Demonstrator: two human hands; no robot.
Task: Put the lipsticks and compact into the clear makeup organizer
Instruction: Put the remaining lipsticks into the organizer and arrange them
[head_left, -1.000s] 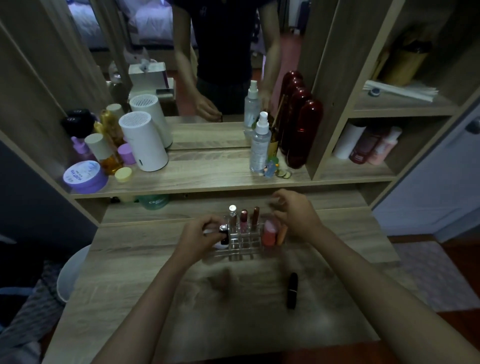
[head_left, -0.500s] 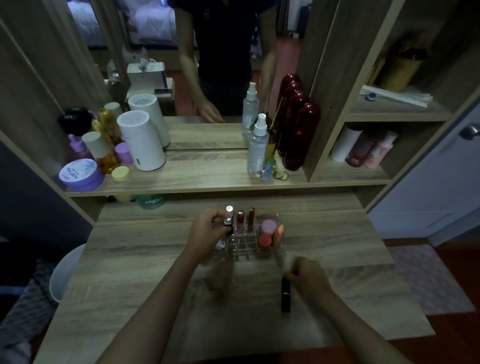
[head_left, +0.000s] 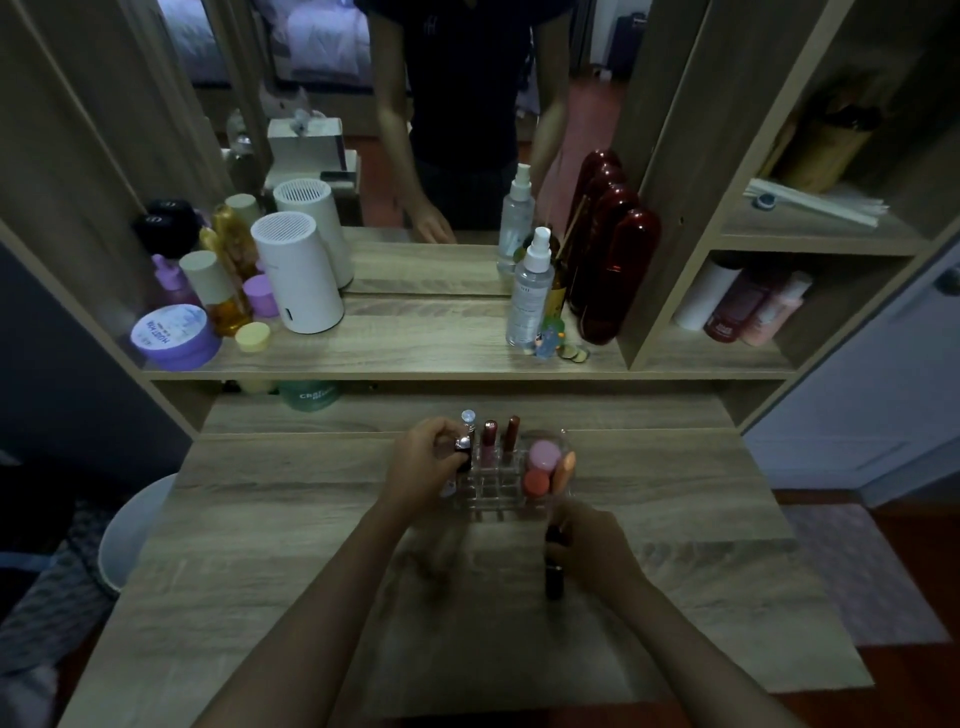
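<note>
On the near half of the desk (head_left: 260, 561), your right hand (head_left: 597, 556) is curled around the dark lipstick (head_left: 554, 577), with bare wood open on both sides. Just beyond, your left hand (head_left: 423, 467) pinches a silver-capped lipstick (head_left: 464, 451) at the left edge of the clear organizer (head_left: 511, 483), which stands short of the shelf (head_left: 415, 353) edge.

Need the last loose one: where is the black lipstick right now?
In the head view, the black lipstick lies on the tabletop just in front of the clear organizer, at the right hand.

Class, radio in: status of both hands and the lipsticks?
Left hand seating a lipstick in the organizer. Right hand grasping black lipstick on desk. Nothing blocking.
</note>
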